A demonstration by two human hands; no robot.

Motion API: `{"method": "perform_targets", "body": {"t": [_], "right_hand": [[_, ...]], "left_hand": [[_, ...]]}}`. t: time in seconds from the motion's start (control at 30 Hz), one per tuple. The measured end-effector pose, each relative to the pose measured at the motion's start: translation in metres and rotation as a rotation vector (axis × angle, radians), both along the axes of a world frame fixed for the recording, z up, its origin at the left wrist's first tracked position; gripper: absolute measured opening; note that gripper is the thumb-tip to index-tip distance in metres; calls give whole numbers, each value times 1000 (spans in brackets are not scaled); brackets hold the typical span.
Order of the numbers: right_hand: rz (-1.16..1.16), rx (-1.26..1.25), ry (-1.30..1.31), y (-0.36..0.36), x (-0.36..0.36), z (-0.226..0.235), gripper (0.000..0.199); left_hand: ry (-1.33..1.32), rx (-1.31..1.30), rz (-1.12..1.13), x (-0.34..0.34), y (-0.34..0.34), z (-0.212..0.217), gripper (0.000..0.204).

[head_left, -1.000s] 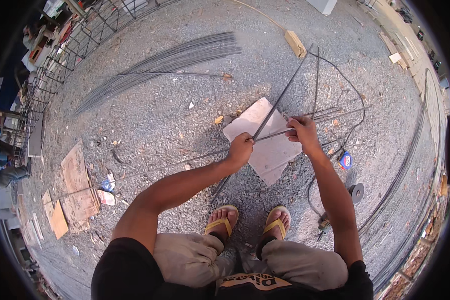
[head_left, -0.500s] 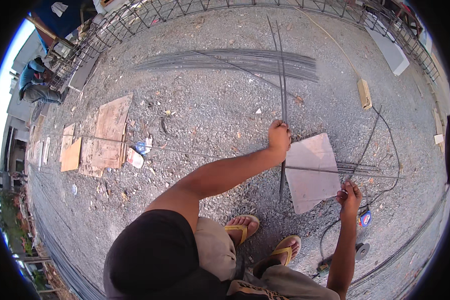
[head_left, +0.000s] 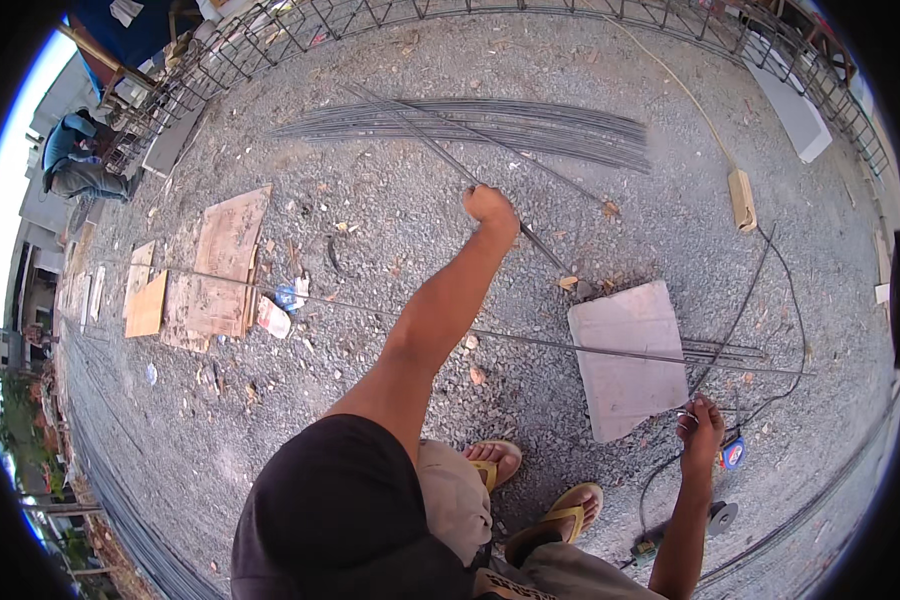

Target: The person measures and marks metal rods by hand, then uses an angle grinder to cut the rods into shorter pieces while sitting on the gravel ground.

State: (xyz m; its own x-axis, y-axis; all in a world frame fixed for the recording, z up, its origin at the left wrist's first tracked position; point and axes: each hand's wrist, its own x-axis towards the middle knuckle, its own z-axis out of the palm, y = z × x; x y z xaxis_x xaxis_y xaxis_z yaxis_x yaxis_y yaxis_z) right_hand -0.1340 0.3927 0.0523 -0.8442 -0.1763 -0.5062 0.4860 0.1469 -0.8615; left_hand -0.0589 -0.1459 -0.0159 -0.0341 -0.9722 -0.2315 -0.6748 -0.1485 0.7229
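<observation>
My left hand point(head_left: 491, 208) is stretched out ahead and closed round two or so thin steel bars point(head_left: 542, 245). They slant from the far pile down toward a pale flat board point(head_left: 630, 395). My right hand point(head_left: 702, 425) is closed just off the board's lower right corner. A small thin thing shows at its fingertips, too fine to make out. One long steel rod point(head_left: 510, 338) lies across the gravel and over the board. Several shorter bars point(head_left: 720, 350) lie by the board's right edge.
A pile of steel bars point(head_left: 470, 118) lies farther out. Plywood sheets point(head_left: 225, 265) lie left. Near my right forearm are an angle grinder point(head_left: 650, 548), a tape measure point(head_left: 734, 453) and a black cable point(head_left: 802, 325). An extension socket point(head_left: 741, 200) lies right. A person point(head_left: 75, 160) bends at far left.
My left hand has moved forward and left with the bars, swinging them from nearly upright in view to a slant. The right hand stays by the board's corner.
</observation>
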Motion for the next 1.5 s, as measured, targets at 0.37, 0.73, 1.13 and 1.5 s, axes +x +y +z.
{"method": "perform_targets", "body": {"t": [0.37,0.73,1.13,1.5], "right_hand": [[47,27,-26,-4,10,9,21],[-18,70,-35,16,7,6,21],[-206,205,131,87,18,-37,18],[-654,998,751,263,71,-56,22]], "left_hand": [[-845,-167,-495,-38,-76,26,37],[679,594,23,-63,-57,12,40],[-137,-183,-1256,178,24,0,14],[-332,-498,-1375,344,-1,12,23]]}}
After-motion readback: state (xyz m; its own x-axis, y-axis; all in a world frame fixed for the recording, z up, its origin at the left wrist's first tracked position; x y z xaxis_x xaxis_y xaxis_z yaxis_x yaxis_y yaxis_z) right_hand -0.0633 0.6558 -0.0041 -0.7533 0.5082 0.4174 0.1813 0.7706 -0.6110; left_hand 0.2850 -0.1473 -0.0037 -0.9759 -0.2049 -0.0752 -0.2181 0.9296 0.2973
